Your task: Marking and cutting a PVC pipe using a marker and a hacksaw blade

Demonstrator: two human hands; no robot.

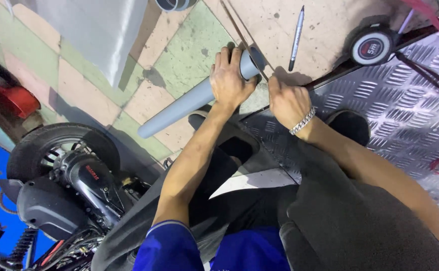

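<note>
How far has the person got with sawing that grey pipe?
Done: the tape measure and pen lie aside on the floor, though no mark shows on the pipe. In hand: the left hand grips the grey pipe near its end, and the right hand holds a thin saw blade across that end. Left: the end piece looks attached; how deep the cut goes cannot be seen.

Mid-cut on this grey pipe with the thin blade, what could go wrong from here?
1. The left hand grips the grey pipe right beside the thin saw blade; a skip could nick the fingers.
2. Most of the pipe lies loose on the tiled floor, so it may roll and spoil the cut.
3. The pen and tape measure lie near the right hand and could get knocked.
</note>
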